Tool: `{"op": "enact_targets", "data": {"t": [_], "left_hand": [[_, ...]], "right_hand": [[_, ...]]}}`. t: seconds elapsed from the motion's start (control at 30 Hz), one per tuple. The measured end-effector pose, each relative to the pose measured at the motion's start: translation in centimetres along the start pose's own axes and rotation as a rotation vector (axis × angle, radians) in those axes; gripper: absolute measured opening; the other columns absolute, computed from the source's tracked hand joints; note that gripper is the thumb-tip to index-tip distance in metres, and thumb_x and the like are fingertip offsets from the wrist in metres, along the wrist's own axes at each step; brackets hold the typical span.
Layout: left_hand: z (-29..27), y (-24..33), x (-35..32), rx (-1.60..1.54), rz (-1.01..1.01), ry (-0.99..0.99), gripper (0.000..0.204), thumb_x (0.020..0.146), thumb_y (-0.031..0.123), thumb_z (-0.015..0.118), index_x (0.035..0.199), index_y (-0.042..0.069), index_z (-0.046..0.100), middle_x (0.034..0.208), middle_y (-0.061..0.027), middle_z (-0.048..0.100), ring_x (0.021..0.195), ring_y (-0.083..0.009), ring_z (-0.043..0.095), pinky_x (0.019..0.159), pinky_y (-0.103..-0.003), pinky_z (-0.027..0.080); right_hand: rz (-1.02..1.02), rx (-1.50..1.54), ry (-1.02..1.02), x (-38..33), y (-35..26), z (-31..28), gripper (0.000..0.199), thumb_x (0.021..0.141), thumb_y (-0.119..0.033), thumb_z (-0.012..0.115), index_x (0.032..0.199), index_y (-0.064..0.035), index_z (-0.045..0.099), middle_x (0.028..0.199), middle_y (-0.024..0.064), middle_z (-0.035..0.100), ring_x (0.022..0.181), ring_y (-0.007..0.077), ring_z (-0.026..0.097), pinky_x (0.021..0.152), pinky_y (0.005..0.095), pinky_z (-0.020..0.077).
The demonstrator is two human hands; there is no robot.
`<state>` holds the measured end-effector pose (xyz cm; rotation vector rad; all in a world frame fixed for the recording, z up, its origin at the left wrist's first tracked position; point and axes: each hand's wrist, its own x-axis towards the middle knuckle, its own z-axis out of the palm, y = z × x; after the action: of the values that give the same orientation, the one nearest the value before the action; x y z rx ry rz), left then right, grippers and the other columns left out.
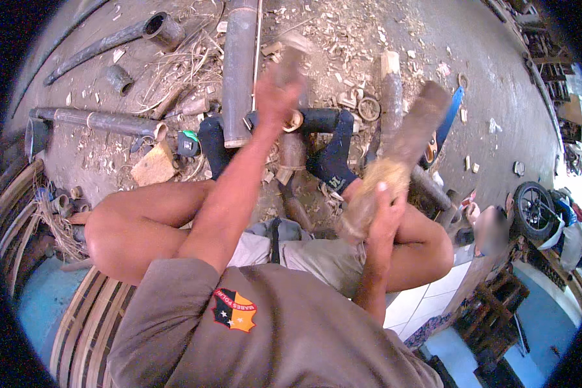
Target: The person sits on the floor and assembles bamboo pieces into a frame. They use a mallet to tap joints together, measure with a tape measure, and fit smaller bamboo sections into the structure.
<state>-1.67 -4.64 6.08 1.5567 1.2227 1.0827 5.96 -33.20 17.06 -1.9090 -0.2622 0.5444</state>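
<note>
In front of me, my left hand [281, 97] is smeared by motion. A short dark brown piece [292, 63] shows at its fingers, too blurred to name. My right hand [388, 210] is closed around the lower part of a thick wooden club [410, 136], which is brown with a paler yellowish band and tilts up to the right. Below my left hand, between my feet in dark socks [333, 161], the cut end of a bamboo tube [293, 121] shows beside a dark crosswise tube [320, 120]. A long bamboo pole [240, 64] lies left of that hand.
Wood chips [330, 39] and fibres [184, 74] litter the floor. Around lie bamboo tubes [97, 121], a green-and-black tape measure [189, 143], a yellowish block [155, 163] and a blue blade-like tool [449, 119]. Far right stands a wheel [535, 210]; slats [87, 330] lie lower left.
</note>
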Motion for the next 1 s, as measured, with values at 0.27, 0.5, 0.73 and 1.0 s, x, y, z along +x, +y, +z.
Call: {"op": "enact_targets", "data": {"t": [0.27,0.5,0.73,1.0], "left_hand": [[-7.4,5.2,4.8,0.083,0.057,0.129,0.043,0.078,0.025,0.081,0.109,-0.001,0.067,0.093,-0.0196,0.074,0.086,-0.0300,0.073,0.078,-0.039,0.055],[-11.8,-0.5,6.9,0.599,0.067,-0.037,0.056,0.079,0.039,0.075,0.120,0.003,0.062,0.112,-0.0243,0.070,0.105,-0.0427,0.067,0.089,-0.054,0.054],[-20.2,-11.9,10.9,0.902,-0.163,-0.089,0.063,0.081,0.047,0.077,0.123,0.004,0.057,0.110,-0.0249,0.071,0.104,-0.0443,0.068,0.089,-0.055,0.054],[-21.7,-15.7,10.7,0.951,-0.367,-0.066,0.062,0.083,0.044,0.075,0.126,0.003,0.054,0.117,-0.0293,0.067,0.108,-0.0474,0.066,0.091,-0.058,0.052]], "right_hand": [[-0.061,-0.733,0.104,13.5,-0.5,-0.3,0.095,0.088,-0.054,0.070,0.160,-0.0080,0.027,0.141,0.0341,0.055,0.125,0.0493,0.058,0.107,0.0529,0.0448],[-0.082,-1.209,0.077,16.0,3.6,0.2,0.083,0.087,-0.051,0.070,0.152,-0.0074,0.042,0.117,0.0304,0.066,0.107,0.0504,0.064,0.090,0.0591,0.0495],[-0.420,-1.174,-0.447,3.0,5.3,10.6,0.038,0.089,-0.044,0.067,0.095,-0.0072,0.065,0.084,0.0187,0.071,0.076,0.0395,0.072,0.065,0.0537,0.0565],[-0.257,-1.431,-0.835,-6.2,18.6,12.5,0.050,0.091,-0.039,0.068,0.123,-0.0029,0.057,0.101,0.0222,0.073,0.087,0.0360,0.075,0.072,0.0506,0.0602]]}}
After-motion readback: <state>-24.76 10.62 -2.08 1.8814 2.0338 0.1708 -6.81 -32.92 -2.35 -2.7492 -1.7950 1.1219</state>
